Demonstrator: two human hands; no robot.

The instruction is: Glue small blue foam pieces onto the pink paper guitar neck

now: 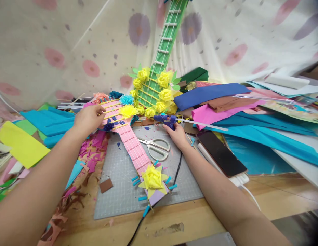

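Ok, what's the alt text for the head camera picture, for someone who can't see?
A person's left hand rests on a pink paper guitar on a grey cutting mat, while the right hand holds a blue glue gun. Scissors lie on the mat; a green paper guitar leans behind.

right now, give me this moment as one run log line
left hand: on pink paper guitar | right hand: grips blue glue gun | scissors: on cutting mat
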